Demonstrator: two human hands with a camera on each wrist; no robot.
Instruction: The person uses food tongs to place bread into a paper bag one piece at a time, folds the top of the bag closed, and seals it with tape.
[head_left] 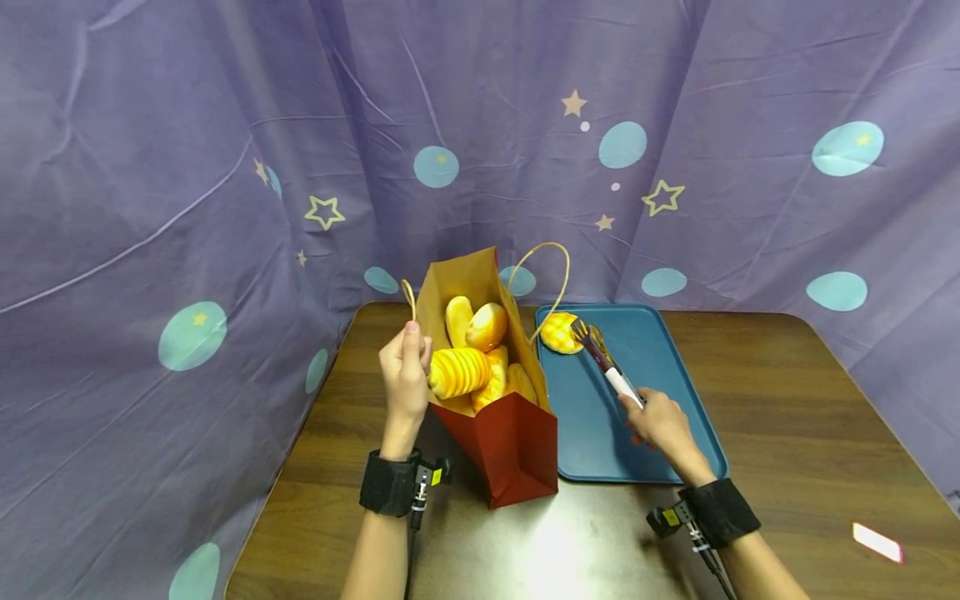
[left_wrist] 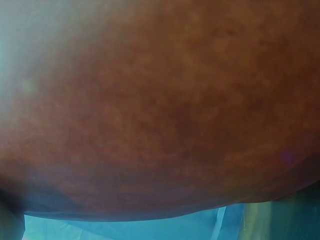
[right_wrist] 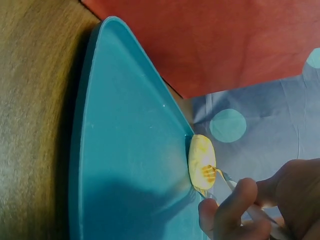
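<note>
A red paper bag (head_left: pixel 525 446) stands tilted on the table, its mouth toward me. My left hand (head_left: pixel 405 367) grips its left twisted handle (head_left: pixel 408 296) at the rim. Inside are several breads, among them a ridged yellow roll (head_left: pixel 459 372) and a round brown bun (head_left: pixel 487 326). My right hand (head_left: pixel 660 425) holds a pair of tongs (head_left: pixel 621 385) with a white grip. Their tips reach a round yellow bun (head_left: pixel 559 333) at the far left corner of the blue tray (head_left: pixel 607 442). In the right wrist view the tips lie at the bun's (right_wrist: pixel 201 155) edge.
The bag's right handle (head_left: pixel 566 267) loops up over the tray's corner. A purple curtain (head_left: pixel 480 108) hangs behind and to the left of the brown wooden table (head_left: pixel 780 392). A small white-and-pink rectangle (head_left: pixel 877 542) lies at the right. The bag's side (left_wrist: pixel 175 110) fills the left wrist view.
</note>
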